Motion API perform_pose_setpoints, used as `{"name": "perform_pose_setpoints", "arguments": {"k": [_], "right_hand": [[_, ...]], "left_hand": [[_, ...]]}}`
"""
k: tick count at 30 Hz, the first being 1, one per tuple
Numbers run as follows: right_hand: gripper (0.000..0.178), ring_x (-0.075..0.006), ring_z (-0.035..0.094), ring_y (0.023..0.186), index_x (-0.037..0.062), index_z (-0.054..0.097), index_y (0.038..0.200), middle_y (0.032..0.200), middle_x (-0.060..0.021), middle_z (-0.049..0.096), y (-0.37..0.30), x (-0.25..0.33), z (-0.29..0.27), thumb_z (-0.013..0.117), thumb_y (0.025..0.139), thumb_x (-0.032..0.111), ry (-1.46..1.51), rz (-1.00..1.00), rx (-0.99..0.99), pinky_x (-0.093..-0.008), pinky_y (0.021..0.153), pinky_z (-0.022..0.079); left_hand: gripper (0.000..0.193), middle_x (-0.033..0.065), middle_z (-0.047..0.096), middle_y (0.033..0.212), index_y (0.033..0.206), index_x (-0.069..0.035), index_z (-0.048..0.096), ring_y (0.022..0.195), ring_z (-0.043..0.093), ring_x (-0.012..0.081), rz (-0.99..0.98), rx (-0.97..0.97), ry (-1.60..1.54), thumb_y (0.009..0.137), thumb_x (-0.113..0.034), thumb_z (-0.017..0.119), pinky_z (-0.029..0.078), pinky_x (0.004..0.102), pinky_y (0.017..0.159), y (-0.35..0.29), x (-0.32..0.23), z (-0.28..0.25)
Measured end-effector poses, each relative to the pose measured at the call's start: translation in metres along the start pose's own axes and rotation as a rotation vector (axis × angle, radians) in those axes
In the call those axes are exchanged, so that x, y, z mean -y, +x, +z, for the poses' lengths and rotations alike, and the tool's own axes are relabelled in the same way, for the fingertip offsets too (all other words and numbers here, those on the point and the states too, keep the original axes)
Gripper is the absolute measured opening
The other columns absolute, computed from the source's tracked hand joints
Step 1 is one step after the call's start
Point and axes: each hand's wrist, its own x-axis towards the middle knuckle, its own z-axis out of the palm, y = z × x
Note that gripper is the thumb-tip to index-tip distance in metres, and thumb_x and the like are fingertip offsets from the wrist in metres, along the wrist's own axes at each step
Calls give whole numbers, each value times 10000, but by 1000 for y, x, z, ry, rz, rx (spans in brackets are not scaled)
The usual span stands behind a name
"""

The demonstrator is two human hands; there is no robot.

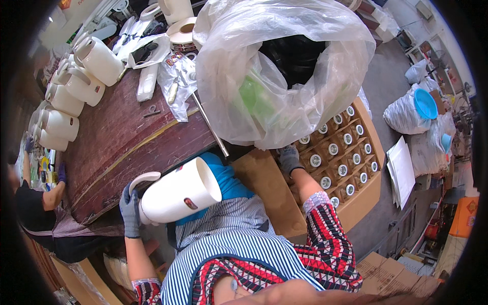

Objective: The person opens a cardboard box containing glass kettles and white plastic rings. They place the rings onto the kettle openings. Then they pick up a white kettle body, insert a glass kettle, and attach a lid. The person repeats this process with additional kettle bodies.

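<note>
My left hand (pixel 130 212), in a grey-blue glove, is closed around the handle side of a white thermos jug shell (pixel 175 195). The jug lies tilted in front of my apron, its wide open end toward the right and a small dark oval label on its side. My right hand (pixel 290 157), gloved too, reaches into a cardboard box (pixel 367 190) at the near left corner of its rows. Glass flask liners (pixel 333 149) with white-rimmed round tops stand there between brown dividers. A large translucent plastic bag (pixel 284 119) overhangs that corner, and my right fingertips are partly hidden.
Dark objects (pixel 292 58) fill the open bag. On the worn dark red table (pixel 132 132) lie a metal rod (pixel 211 124), plastic packets and a label roll (pixel 182 33). Several white jugs (pixel 99 61) line its far left. A co-worker (pixel 38 203) works at the left edge.
</note>
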Motion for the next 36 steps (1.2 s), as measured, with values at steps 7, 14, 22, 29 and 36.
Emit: {"name": "perform_pose_setpoints", "arguments": {"k": [7, 14, 22, 29, 36], "right_hand": [[639, -430, 586, 1151, 89, 555, 1308, 1282, -239, 556, -67, 0, -168, 776, 801, 409, 303, 90, -73, -488, 955, 497], [745, -310, 666, 960, 66, 576, 1309, 1082, -139, 611, -180, 65, -412, 879, 653, 248, 354, -217, -288, -383, 805, 538], [1056, -270, 572, 1279, -3, 341, 1555, 1453, -152, 538, -177, 132, -407, 795, 793, 570, 1283, -453, -348, -426, 1121, 410], [1090, -350, 288, 1499, 173, 193, 1625, 1659, -120, 240, -223, 177, -206, 565, 824, 813, 2549, -236, 204, -584, 1187, 309], [889, -386, 457, 1392, 173, 306, 1579, 1554, -152, 427, -219, 113, -141, 640, 878, 605, 1390, 163, -154, -636, 1078, 415]], "left_hand": [[492, 152, 608, 1336, 1412, -8, 544, 1205, 581, 280, 162, 35, 309, 945, -135, 634, 458, 373, 1045, 39, 10, -8], [1104, 218, 409, 1564, 1579, 19, 262, 1405, 440, 366, 581, 419, -109, 733, -309, 889, 304, 448, 1199, -42, -183, 94], [1416, 166, 308, 1608, 1623, -76, 12, 1484, 342, 298, 601, 831, -948, 601, -235, 978, 248, 444, 1238, -90, -215, 165], [1482, 184, 245, 1633, 1629, -64, 9, 1516, 266, 332, 845, 428, -600, 561, -382, 986, 181, 444, 1242, -89, -167, 167], [675, 202, 415, 1552, 1507, -34, 410, 1440, 371, 406, 781, -308, 575, 944, -318, 652, 323, 550, 1160, 43, -103, 64]]}}
